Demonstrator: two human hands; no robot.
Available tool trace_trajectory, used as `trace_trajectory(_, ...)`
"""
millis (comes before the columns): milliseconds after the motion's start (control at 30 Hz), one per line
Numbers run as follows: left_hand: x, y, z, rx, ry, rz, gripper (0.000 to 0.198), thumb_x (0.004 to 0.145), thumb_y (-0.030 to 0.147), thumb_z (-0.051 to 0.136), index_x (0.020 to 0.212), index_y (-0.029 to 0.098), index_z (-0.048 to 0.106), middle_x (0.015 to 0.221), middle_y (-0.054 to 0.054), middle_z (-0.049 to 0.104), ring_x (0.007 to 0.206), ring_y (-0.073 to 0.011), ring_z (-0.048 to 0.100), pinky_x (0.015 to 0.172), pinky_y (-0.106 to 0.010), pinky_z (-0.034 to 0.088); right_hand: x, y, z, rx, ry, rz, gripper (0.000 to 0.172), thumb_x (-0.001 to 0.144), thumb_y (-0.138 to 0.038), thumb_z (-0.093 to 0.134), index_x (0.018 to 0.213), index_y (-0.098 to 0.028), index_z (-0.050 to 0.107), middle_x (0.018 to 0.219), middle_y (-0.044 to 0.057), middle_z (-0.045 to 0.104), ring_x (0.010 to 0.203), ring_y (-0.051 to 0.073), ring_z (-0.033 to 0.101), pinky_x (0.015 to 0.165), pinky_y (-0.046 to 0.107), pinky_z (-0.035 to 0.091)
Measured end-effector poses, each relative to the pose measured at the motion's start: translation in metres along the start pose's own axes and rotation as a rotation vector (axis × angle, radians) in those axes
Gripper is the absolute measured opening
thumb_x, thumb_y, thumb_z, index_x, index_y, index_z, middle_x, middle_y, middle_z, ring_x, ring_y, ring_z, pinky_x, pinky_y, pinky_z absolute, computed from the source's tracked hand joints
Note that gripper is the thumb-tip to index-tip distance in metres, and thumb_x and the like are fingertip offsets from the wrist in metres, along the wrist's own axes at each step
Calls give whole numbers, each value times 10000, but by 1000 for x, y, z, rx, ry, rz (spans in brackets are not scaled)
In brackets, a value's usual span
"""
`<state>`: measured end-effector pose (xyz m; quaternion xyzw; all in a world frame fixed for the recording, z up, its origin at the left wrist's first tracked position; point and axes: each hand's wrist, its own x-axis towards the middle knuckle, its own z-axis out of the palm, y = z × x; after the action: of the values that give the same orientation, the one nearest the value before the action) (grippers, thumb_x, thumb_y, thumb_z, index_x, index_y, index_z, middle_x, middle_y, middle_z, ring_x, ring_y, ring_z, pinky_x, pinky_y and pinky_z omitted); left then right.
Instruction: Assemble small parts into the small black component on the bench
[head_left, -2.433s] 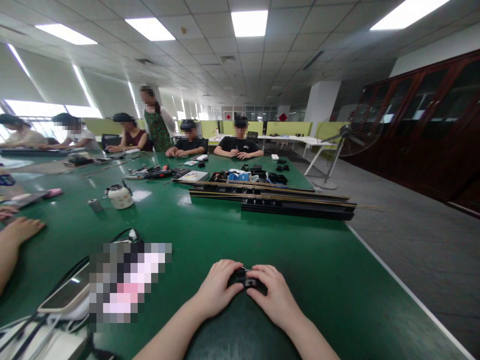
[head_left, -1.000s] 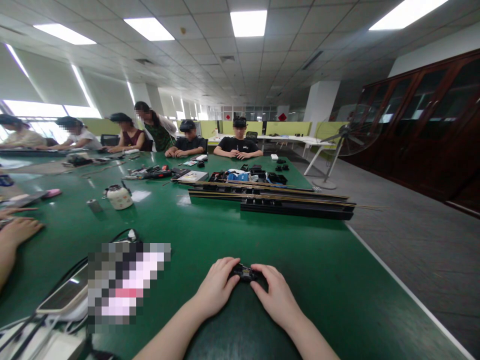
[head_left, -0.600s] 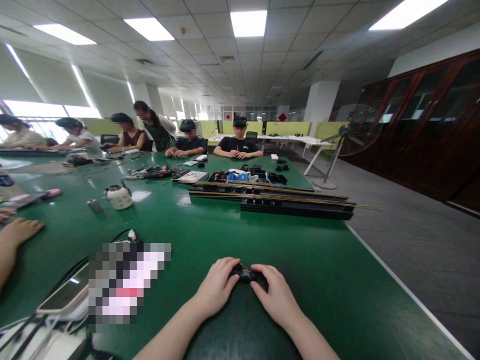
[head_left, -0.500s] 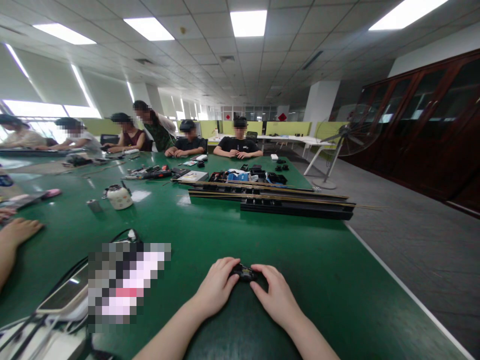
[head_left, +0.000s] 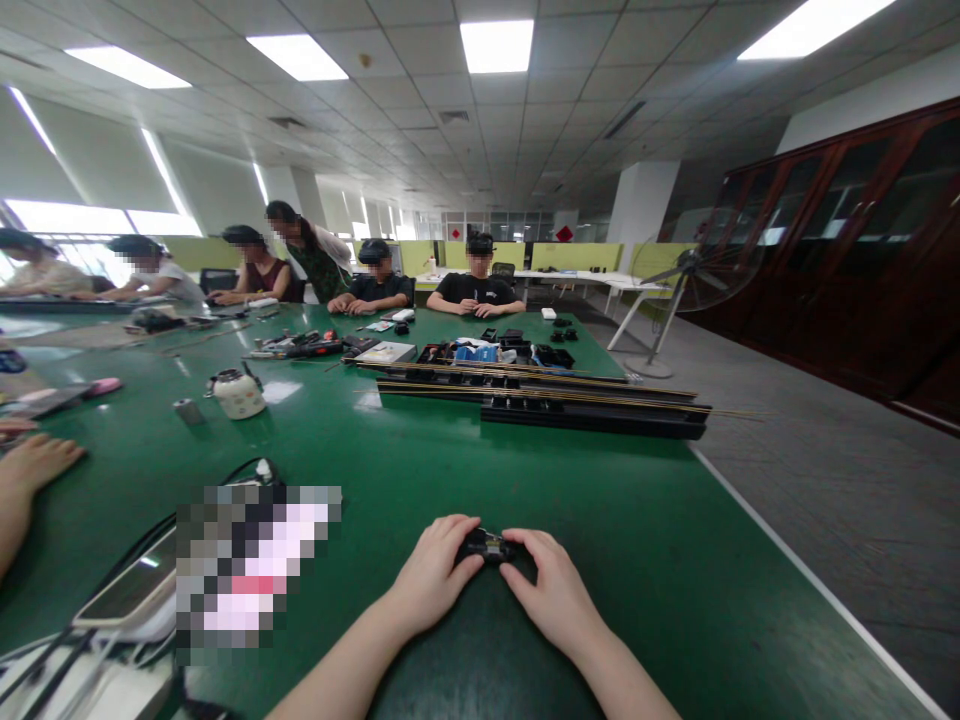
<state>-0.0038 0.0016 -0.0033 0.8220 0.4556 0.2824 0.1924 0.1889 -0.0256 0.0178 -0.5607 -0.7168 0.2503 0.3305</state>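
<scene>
A small dark object [head_left: 491, 548] with a paler, shiny patch on its upper face sits low over the green table, between my hands; its exact kind is too small to make out. Its left end is pinched between the thumb and fingers of my left hand [head_left: 435, 565]. On the other end are the curled thumb and fingertips of my right hand [head_left: 553, 580]. Both ends of the object are partly hidden by my fingers. I cannot tell whether it rests on the table.
Ahead lie long black rails [head_left: 592, 418] with thin brass-coloured rods. A white patterned pot [head_left: 238, 396] and a metal cylinder [head_left: 187, 411] stand to the left. Nearer are a phone [head_left: 127, 590] and cables. Another person's hand [head_left: 41, 462] rests at the far left; several people sit beyond.
The small dark object has turned slightly between my fingers, so more of its pale, shiny patch shows. My hands have stayed almost in place.
</scene>
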Motion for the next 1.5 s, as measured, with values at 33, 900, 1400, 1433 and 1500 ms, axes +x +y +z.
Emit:
trace_trajectory(33, 0, 0, 0, 3, -3, -3, 383, 812, 192, 573, 1188, 220, 504, 1164, -75, 558, 1086, -243, 491, 953, -424, 397, 0, 0, 0, 0, 1, -1, 283, 746, -235, 538, 1018, -218, 610, 1060, 59, 643, 1028, 217, 558, 929, 360, 409)
trace_trajectory(900, 0, 3, -3, 3, 3, 19, 340, 778, 198, 612, 1113, 201, 554, 1110, -79, 545, 1043, -242, 499, 923, -394, 422, 1, -2, -1, 8, -10, -14, 271, 734, -250, 567, 999, -218, 613, 1078, 57, 636, 1052, 214, 548, 944, 354, 398)
trace_trajectory(1400, 0, 5, -2, 32, -3, 5, 281, 834, 248, 548, 1107, 182, 551, 1143, -96, 537, 1084, -251, 485, 947, -416, 411, 0, 1, 0, 31, 4, -13, 273, 725, -282, 587, 991, -229, 620, 1039, 54, 645, 1013, 225, 559, 913, 359, 409)
trace_trajectory(1433, 0, 5, -1, 34, -2, 5, 272, 837, 240, 544, 1102, 182, 551, 1142, -96, 536, 1085, -250, 483, 948, -416, 410, 0, 1, 0, 32, 4, -14, 271, 725, -283, 588, 988, -229, 622, 1033, 53, 646, 1007, 225, 561, 910, 361, 409)
trace_trajectory(1500, 0, 4, -1, 32, -4, 8, 254, 834, 223, 546, 1084, 181, 553, 1138, -96, 536, 1089, -249, 479, 949, -415, 406, 0, 1, 0, 35, 5, -18, 269, 726, -287, 589, 986, -229, 626, 1028, 54, 646, 1003, 224, 560, 912, 363, 408)
